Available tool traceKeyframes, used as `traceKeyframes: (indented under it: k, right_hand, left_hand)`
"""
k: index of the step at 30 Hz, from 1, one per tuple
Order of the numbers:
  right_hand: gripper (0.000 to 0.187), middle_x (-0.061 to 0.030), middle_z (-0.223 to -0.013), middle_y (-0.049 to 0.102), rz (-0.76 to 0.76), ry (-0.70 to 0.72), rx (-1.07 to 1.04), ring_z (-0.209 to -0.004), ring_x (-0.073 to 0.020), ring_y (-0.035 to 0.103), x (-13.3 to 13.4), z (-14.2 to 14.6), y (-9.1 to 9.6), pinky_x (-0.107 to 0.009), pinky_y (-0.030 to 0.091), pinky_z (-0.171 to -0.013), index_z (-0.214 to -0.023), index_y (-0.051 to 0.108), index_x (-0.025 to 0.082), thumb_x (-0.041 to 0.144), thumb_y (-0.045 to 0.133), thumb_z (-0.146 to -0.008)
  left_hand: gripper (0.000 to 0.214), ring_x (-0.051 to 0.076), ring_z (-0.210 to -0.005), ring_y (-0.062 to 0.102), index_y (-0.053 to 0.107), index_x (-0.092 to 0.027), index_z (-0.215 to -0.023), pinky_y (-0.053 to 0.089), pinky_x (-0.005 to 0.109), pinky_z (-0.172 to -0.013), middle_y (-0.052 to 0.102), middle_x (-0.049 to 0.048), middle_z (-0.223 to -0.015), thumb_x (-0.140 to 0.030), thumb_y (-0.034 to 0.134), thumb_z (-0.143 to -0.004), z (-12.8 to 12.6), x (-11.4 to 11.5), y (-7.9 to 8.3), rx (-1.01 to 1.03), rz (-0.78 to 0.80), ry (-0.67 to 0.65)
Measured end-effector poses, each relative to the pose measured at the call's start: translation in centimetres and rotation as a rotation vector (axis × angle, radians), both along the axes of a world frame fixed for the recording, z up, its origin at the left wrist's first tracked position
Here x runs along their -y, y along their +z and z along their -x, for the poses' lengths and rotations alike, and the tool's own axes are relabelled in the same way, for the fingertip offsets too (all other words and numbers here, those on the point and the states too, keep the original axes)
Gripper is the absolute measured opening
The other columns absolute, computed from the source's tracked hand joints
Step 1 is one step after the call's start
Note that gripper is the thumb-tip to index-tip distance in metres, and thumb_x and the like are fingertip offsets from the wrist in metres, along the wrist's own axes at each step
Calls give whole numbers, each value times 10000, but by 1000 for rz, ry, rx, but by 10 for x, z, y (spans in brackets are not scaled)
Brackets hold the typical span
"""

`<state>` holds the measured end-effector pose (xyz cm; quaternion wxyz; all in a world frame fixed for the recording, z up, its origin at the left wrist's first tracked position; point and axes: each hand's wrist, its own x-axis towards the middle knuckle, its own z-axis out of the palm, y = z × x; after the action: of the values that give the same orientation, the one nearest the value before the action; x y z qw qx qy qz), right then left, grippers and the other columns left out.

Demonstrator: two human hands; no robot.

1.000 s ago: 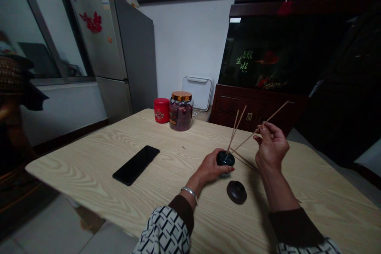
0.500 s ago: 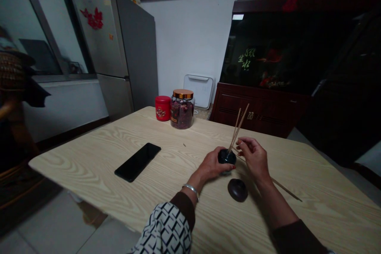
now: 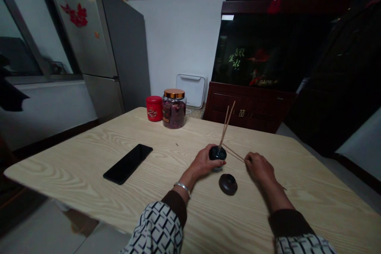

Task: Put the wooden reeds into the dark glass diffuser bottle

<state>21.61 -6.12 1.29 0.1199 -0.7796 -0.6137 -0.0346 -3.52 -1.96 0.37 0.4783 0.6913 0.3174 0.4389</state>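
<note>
My left hand (image 3: 205, 158) wraps round a small dark glass bottle (image 3: 217, 153) on the table. Thin wooden reed sticks (image 3: 226, 127) stand in its mouth, tilted to the right at the top. To the right, my right hand (image 3: 260, 168) has its fingertips closed on another thin stick (image 3: 235, 152) that lies on the table. That stick passes under the hand, and its far end shows beyond the wrist. A dark round lid (image 3: 228, 184) with a raised knob lies between the hands, just in front of the bottle.
A black phone (image 3: 128, 164) lies to the left on the wooden table (image 3: 143, 198). Towards the back edge stand a red canister (image 3: 154, 108) and a glass jar (image 3: 174, 111) with a copper-coloured lid. Behind the table are a fridge (image 3: 127, 51) and a dark fish tank (image 3: 253, 51).
My right hand has moved away from the upright sticks, down and right, to the stick on the table. My left hand still holds the bottle. The view has turned slightly right.
</note>
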Motion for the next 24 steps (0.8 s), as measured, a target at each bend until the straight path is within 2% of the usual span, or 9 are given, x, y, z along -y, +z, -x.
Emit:
traceKeyframes:
  k: [6, 12, 16, 19, 21, 24]
  right_hand:
    - [209, -88, -975, 690, -20, 4, 68, -927, -224, 622, -2, 3, 1, -305, 363, -687, -922, 627, 217, 234, 418, -933]
    - [154, -72, -982, 703, 64, 33, -43, -923, -220, 636, -4, 3, 5, -296, 367, -689, -931, 629, 230, 254, 483, -888]
    - [156, -57, -897, 700, 31, 51, -123, -833, -205, 629, -1, 2, 11, -294, 370, -668, -853, 638, 228, 273, 491, -876]
    - [153, -32, -831, 688, -138, 86, -234, -763, -190, 614, 1, -1, 26, -291, 380, -650, -830, 653, 232, 293, 516, -862]
    - [147, -26, -829, 685, -377, 114, -385, -763, -182, 610, 3, -1, 44, -289, 406, -665, -854, 669, 227, 330, 563, -846]
    - [226, -13, -805, 660, -791, 119, -808, -729, -157, 598, 6, 11, 75, -261, 437, -619, -912, 673, 209, 394, 676, -781]
  left_hand:
    - [632, 233, -962, 625, 608, -165, -1205, 506, 393, -909, 667, 87, -1030, -358, 846, -651, 0, 1, 0, 0, -18, 11]
    - [635, 238, -962, 625, 612, -161, -1197, 503, 406, -913, 666, 92, -1018, -362, 849, -644, 0, 0, -1, 10, -14, 4]
    - [636, 238, -965, 620, 616, -168, -1184, 504, 399, -907, 663, 89, -1015, -382, 856, -635, 0, -1, -1, 16, -18, 8]
    - [652, 235, -955, 619, 614, -168, -1182, 508, 387, -893, 662, 84, -1008, -391, 863, -622, 0, 0, -1, 27, -8, 6]
    - [660, 231, -947, 620, 612, -167, -1188, 510, 379, -882, 661, 85, -1012, -394, 864, -622, -1, 0, -2, 23, -8, 8]
    - [664, 228, -946, 620, 611, -171, -1198, 511, 372, -872, 658, 90, -1033, -397, 863, -627, -1, -1, -3, 10, -14, 9]
